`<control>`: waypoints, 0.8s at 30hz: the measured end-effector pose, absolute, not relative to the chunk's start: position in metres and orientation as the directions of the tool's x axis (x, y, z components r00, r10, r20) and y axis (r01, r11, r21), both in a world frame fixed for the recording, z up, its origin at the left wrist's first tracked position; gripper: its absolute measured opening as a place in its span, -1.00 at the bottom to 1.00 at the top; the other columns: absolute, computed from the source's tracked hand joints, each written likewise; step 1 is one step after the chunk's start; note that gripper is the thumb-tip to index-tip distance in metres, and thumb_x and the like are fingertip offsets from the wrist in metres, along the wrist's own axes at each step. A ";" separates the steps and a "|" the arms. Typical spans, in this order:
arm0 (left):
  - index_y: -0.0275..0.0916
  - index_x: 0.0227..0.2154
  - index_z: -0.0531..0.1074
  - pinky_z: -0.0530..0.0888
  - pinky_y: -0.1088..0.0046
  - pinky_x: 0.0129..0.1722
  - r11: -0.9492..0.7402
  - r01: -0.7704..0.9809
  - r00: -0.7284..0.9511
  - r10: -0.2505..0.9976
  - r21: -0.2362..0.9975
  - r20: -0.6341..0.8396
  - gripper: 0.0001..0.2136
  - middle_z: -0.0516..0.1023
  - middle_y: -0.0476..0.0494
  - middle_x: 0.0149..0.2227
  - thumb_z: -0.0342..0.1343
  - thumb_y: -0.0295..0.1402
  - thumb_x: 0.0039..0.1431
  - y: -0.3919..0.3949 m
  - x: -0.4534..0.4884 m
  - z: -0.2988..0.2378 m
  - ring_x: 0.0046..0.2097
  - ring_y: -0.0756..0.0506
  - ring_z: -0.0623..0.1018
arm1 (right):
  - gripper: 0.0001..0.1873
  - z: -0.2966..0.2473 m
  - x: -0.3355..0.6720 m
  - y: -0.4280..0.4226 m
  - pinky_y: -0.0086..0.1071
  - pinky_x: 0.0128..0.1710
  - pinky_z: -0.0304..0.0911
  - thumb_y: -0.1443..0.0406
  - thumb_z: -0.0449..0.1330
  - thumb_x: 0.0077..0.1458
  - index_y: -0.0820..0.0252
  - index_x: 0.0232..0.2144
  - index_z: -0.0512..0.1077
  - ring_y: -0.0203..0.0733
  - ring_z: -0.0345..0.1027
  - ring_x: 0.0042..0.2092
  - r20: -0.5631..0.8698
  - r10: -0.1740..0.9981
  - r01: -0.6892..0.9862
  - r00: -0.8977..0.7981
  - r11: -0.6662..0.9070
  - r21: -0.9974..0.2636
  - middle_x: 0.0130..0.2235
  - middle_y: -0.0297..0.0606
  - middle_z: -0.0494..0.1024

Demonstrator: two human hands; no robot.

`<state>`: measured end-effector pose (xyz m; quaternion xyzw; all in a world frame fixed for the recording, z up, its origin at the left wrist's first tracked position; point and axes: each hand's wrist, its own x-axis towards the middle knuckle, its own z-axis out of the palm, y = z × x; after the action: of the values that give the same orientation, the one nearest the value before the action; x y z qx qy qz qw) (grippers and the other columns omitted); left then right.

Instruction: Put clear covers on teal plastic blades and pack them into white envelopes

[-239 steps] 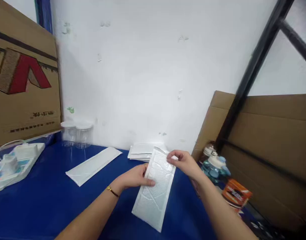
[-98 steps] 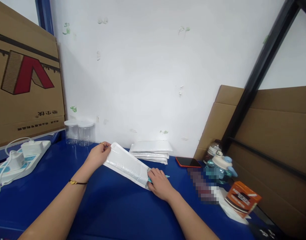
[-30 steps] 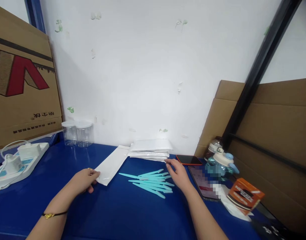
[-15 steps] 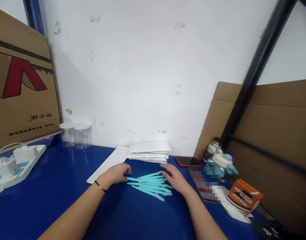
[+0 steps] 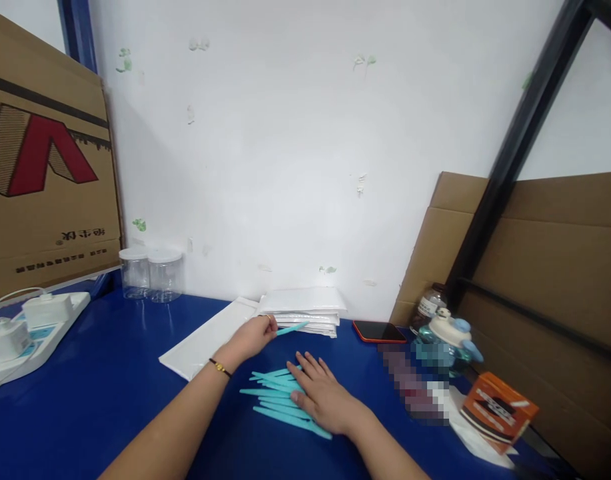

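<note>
Several thin teal plastic sticks [image 5: 270, 395] lie fanned out on the blue table [image 5: 110, 413]. My right hand [image 5: 322, 397] rests flat on them, fingers stretched out. My left hand [image 5: 252, 335] is raised a little behind the pile and pinches one teal stick [image 5: 291, 328], whose tip points right toward the stack of white padded envelopes [image 5: 305, 310]. A single long white envelope [image 5: 205, 338] lies flat just left of my left hand.
A large cardboard box [image 5: 40, 167] stands at the left, with a white power strip [image 5: 20, 330] and two clear jars [image 5: 150, 273] near it. At the right sit a red-cased phone [image 5: 378, 331], a teal bottle [image 5: 448, 337], an orange box [image 5: 508, 410] and leaning cardboard [image 5: 545, 267].
The teal sticks came out of the envelope onto the table and the envelope was laid aside left. My left hand has lifted one stick; my right hand moved onto the pile.
</note>
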<state>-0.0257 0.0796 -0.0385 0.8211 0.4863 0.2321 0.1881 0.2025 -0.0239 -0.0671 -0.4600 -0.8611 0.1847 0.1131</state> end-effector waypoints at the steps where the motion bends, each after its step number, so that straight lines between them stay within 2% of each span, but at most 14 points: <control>1: -0.23 -0.38 0.34 0.26 0.53 -0.43 -0.474 0.691 0.437 0.875 0.546 0.206 -0.90 0.43 -0.02 -0.45 -0.03 -0.37 0.04 0.081 -0.020 -0.045 -0.42 -0.02 0.40 | -0.40 -0.066 0.201 -0.024 -0.03 0.23 -0.36 -0.02 -0.15 0.20 -0.04 0.24 -0.06 -0.04 -0.35 0.31 0.046 0.836 0.740 -0.547 0.508 -0.441 0.31 -0.24 -0.12; 3: -0.24 -0.39 0.34 0.25 0.55 -0.43 -0.503 0.662 0.469 0.856 0.556 0.216 -0.91 0.43 -0.01 -0.44 -0.04 -0.39 0.05 0.082 -0.013 -0.057 -0.41 0.00 0.39 | -0.46 -0.065 0.203 -0.019 -0.09 0.20 -0.19 0.00 -0.12 0.19 0.05 0.14 0.18 -0.03 -0.07 0.24 0.141 0.863 0.723 -0.486 0.488 -0.489 0.23 -0.16 0.15; 5: -0.23 -0.39 0.35 0.24 0.55 -0.43 -0.520 0.658 0.492 0.844 0.544 0.212 -0.91 0.43 0.00 -0.44 -0.03 -0.41 0.05 0.082 -0.010 -0.067 -0.41 0.00 0.39 | -0.56 -0.066 0.210 -0.009 -0.20 0.05 0.09 0.05 -0.08 0.19 0.13 -0.05 0.37 -0.08 0.25 0.03 0.303 0.899 0.702 -0.316 0.436 -0.563 -0.01 -0.12 0.43; 6: -0.22 -0.38 0.36 0.23 0.55 -0.43 -0.528 0.663 0.502 0.840 0.531 0.207 -0.91 0.43 0.00 -0.44 -0.03 -0.41 0.06 0.082 -0.010 -0.069 -0.41 0.00 0.38 | -0.61 -0.067 0.214 -0.002 -0.26 -0.07 0.19 0.08 -0.05 0.17 0.16 -0.13 0.40 -0.12 0.33 -0.12 0.372 0.905 0.681 -0.207 0.406 -0.609 -0.14 -0.14 0.49; 8: -0.20 -0.37 0.37 0.21 0.54 -0.44 -0.543 0.677 0.520 0.830 0.496 0.200 -0.91 0.43 0.01 -0.46 -0.01 -0.41 0.06 0.081 -0.010 -0.070 -0.42 0.00 0.38 | -0.69 -0.070 0.219 0.011 -0.36 -0.29 0.25 0.13 0.05 0.10 0.18 -0.18 0.41 -0.20 0.34 -0.34 0.415 0.908 0.625 -0.061 0.359 -0.693 -0.34 -0.23 0.50; 11: -0.18 -0.39 0.40 0.20 0.53 -0.41 -0.583 0.681 0.545 0.808 0.443 0.224 -0.91 0.44 0.02 -0.46 0.00 -0.41 0.06 0.079 -0.009 -0.065 -0.40 0.00 0.39 | -0.81 -0.077 0.221 0.027 -0.44 -0.45 0.19 0.22 0.14 0.00 0.19 -0.35 0.46 -0.27 0.28 -0.47 0.334 0.942 0.574 -0.045 0.298 -0.763 -0.52 -0.33 0.44; 13: -0.17 -0.42 0.41 0.21 0.52 -0.37 -0.593 0.694 0.543 0.804 0.409 0.244 -0.91 0.47 0.02 -0.44 0.01 -0.42 0.05 0.079 -0.009 -0.061 -0.36 -0.01 0.42 | -0.84 -0.080 0.223 0.033 -0.46 -0.48 0.17 0.26 0.13 -0.02 0.22 -0.45 0.46 -0.29 0.28 -0.50 0.286 0.957 0.543 -0.053 0.268 -0.796 -0.55 -0.34 0.44; 17: -0.16 -0.41 0.44 0.23 0.50 -0.33 -0.510 0.761 0.470 0.860 0.401 0.201 -0.90 0.50 0.00 -0.39 0.03 -0.42 0.04 0.084 -0.012 -0.063 -0.30 -0.04 0.44 | -0.80 -0.085 0.239 0.040 -0.45 -0.46 0.20 0.23 0.13 -0.03 0.25 -0.45 0.47 -0.28 0.32 -0.49 0.268 0.963 0.504 -0.002 0.232 -0.832 -0.54 -0.32 0.48; 24: -0.11 -0.29 0.48 0.28 0.47 -0.20 -0.533 0.758 0.467 0.846 0.377 0.257 -0.84 0.48 -0.07 -0.23 0.03 -0.34 0.09 0.089 -0.008 -0.075 -0.15 -0.10 0.43 | -0.86 -0.097 0.258 0.043 -0.35 -0.25 0.25 0.29 0.21 -0.06 0.11 -0.41 0.56 -0.15 0.42 -0.28 0.363 0.932 0.676 -0.019 0.279 -0.682 -0.34 -0.28 0.59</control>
<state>-0.0081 0.0893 -0.0749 0.8500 0.4717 0.2098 0.1054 0.2581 0.0430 -0.0970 -0.5783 -0.6951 0.1616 0.3953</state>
